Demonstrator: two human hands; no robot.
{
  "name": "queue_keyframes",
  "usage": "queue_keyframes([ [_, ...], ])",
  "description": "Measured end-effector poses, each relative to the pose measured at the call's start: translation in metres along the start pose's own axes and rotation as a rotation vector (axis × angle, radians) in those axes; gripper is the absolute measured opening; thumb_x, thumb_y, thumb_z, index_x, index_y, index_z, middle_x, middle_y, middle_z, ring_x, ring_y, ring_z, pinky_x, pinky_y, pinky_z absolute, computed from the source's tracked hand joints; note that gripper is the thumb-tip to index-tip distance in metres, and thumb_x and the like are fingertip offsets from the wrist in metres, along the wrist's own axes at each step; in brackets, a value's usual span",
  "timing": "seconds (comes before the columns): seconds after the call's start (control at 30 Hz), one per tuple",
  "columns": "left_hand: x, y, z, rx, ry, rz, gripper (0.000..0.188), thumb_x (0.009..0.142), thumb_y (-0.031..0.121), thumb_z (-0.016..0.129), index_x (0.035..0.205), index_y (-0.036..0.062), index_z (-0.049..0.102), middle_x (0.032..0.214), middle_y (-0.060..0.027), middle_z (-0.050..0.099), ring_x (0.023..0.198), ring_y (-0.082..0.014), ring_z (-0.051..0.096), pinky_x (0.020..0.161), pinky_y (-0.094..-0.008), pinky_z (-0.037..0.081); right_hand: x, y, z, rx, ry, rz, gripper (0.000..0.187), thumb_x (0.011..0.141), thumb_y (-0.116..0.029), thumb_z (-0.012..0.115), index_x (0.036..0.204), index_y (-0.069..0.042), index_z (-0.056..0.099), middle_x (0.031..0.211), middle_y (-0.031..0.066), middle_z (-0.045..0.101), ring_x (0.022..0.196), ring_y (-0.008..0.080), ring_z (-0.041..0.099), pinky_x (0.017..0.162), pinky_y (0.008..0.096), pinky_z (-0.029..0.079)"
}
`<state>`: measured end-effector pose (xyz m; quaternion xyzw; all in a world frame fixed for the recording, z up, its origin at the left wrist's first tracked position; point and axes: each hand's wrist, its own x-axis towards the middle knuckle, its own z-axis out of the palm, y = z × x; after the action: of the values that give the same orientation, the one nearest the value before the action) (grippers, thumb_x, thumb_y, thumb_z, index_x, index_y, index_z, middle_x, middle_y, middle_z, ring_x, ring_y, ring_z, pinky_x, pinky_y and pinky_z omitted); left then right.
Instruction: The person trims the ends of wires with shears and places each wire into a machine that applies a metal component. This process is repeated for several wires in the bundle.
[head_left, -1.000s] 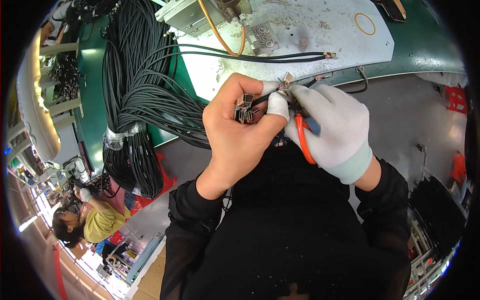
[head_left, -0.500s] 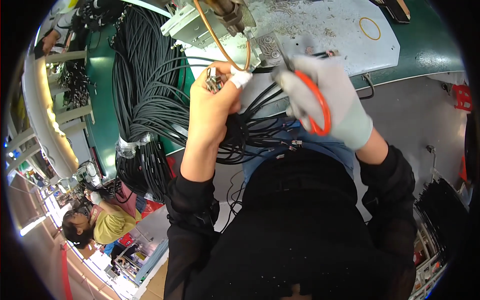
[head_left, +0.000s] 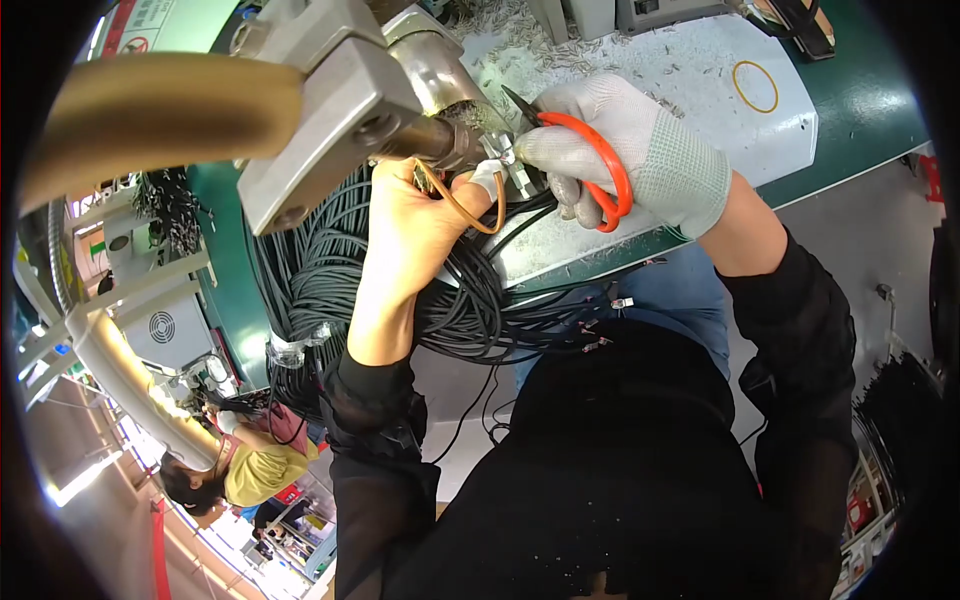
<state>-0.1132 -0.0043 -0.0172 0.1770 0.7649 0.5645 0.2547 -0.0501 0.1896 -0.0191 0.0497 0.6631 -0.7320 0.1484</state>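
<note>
My left hand (head_left: 410,230), bare with a white wrap on the thumb, is closed beside the metal machine head (head_left: 435,75). Its fingertips are partly hidden behind a brown hose loop (head_left: 480,228), and black cables (head_left: 470,300) trail from beneath it. My right hand (head_left: 640,150) wears a pale knit glove and is closed round red-handled scissors (head_left: 622,180), whose dark blades point up and away. The gloved fingertips meet a small shiny metal piece (head_left: 508,155) under the machine head, close to the wrapped thumb.
A thick bundle of black cables (head_left: 330,265) lies left on the green table (head_left: 865,110). Metal scraps litter the white board (head_left: 700,50), which also carries a yellow ring (head_left: 755,86). A large clamp arm (head_left: 340,110) crosses the upper left. Another person (head_left: 262,470) sits lower left.
The view has shifted, and the machine head now looms larger. My right hand has come left and up with the scissors, its fingertips now at the metal piece beside my left thumb.
</note>
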Motion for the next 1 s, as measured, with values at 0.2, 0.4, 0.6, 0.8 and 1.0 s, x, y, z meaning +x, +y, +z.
queue_keyframes([
  [0.2,-0.002,-0.001,0.006,0.003,0.053,0.046,0.015,0.073,-0.002,0.064,0.087,-0.0020,0.065,0.077,-0.0011,0.064,0.065,-0.0049,0.055,0.061,-0.0208,0.046,0.005,0.001,-0.001,-0.023,-0.004,0.020,0.030,0.083,-0.023,0.059,0.066,0.001,0.053,0.049,0.0054,0.052,0.037,0.0114,0.049,0.035,0.0241,0.038],
  [0.4,-0.005,0.002,0.010,0.141,0.105,0.023,0.015,0.073,0.001,0.065,0.088,-0.0025,0.064,0.076,-0.0004,0.063,0.064,-0.0048,0.053,0.060,-0.0207,0.045,0.005,-0.002,-0.002,-0.043,0.008,0.018,0.030,0.083,-0.022,0.059,0.065,0.001,0.054,0.048,0.0051,0.051,0.036,0.0111,0.049,0.034,0.0243,0.038],
  [0.6,-0.012,0.000,0.021,0.087,0.217,0.024,0.016,0.073,0.003,0.065,0.088,-0.0032,0.064,0.073,-0.0001,0.061,0.064,-0.0042,0.052,0.058,-0.0210,0.044,0.016,0.020,-0.011,-0.297,-0.079,-0.359,0.024,0.085,-0.020,0.057,0.073,0.001,0.059,0.051,0.0051,0.054,0.041,0.0115,0.052,0.037,0.0244,0.040],
  [0.8,-0.008,-0.003,0.013,0.211,0.168,0.061,0.019,0.073,0.003,0.064,0.091,-0.0014,0.063,0.072,-0.0007,0.060,0.064,-0.0046,0.053,0.058,-0.0206,0.045,0.019,0.028,-0.011,-0.362,-0.124,-0.473,0.022,0.087,-0.019,0.055,0.080,0.000,0.062,0.053,0.0052,0.055,0.045,0.0125,0.055,0.040,0.0245,0.042],
  [1.0,-0.008,-0.002,0.016,0.143,0.203,0.061,0.021,0.073,0.005,0.065,0.092,-0.0015,0.060,0.075,-0.0026,0.062,0.066,-0.0053,0.055,0.059,-0.0207,0.046,0.013,0.015,-0.008,-0.287,-0.062,-0.262,0.025,0.087,-0.022,0.056,0.076,0.001,0.058,0.053,0.0050,0.054,0.044,0.0120,0.054,0.040,0.0243,0.043],
])
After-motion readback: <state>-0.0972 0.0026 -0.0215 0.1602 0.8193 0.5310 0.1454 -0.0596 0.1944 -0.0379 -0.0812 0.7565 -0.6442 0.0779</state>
